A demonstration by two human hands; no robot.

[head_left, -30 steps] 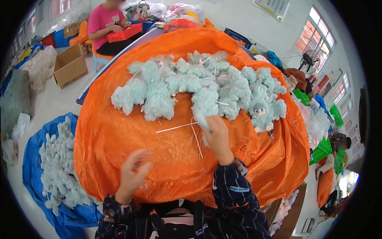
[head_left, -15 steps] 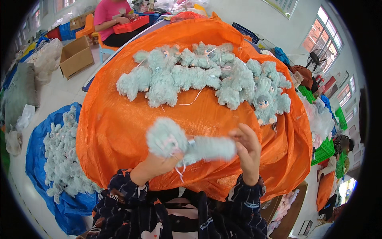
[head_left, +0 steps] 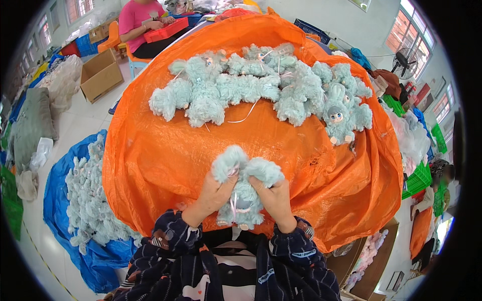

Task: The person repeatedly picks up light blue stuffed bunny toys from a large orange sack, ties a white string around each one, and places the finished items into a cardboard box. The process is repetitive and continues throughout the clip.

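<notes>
A fluffy pale blue-green plush doll [head_left: 244, 198] is held between both my hands near the front of the orange sheet. My left hand [head_left: 217, 193] is closed round one of its long ears or limbs, my right hand [head_left: 273, 198] round the other. A pink ribbon hangs down its middle, and one small pale foot shows at the bottom. No face of this doll is visible. Farther back, several similar plush dolls [head_left: 203, 93] lie in a row, some with ribbons trailing. One at the right [head_left: 336, 118] lies face up.
The orange sheet [head_left: 165, 165] drapes over the table. On the floor at the left, a blue sheet [head_left: 55, 200] bears a heap of plush pieces [head_left: 90, 205]. A cardboard box [head_left: 100, 75] stands beyond. A person in pink [head_left: 138, 25] sits far left with a red tray [head_left: 165, 30].
The doll has turned from lying sideways to upright and come nearer my body. My right hand, open beside it before, now grips it too.
</notes>
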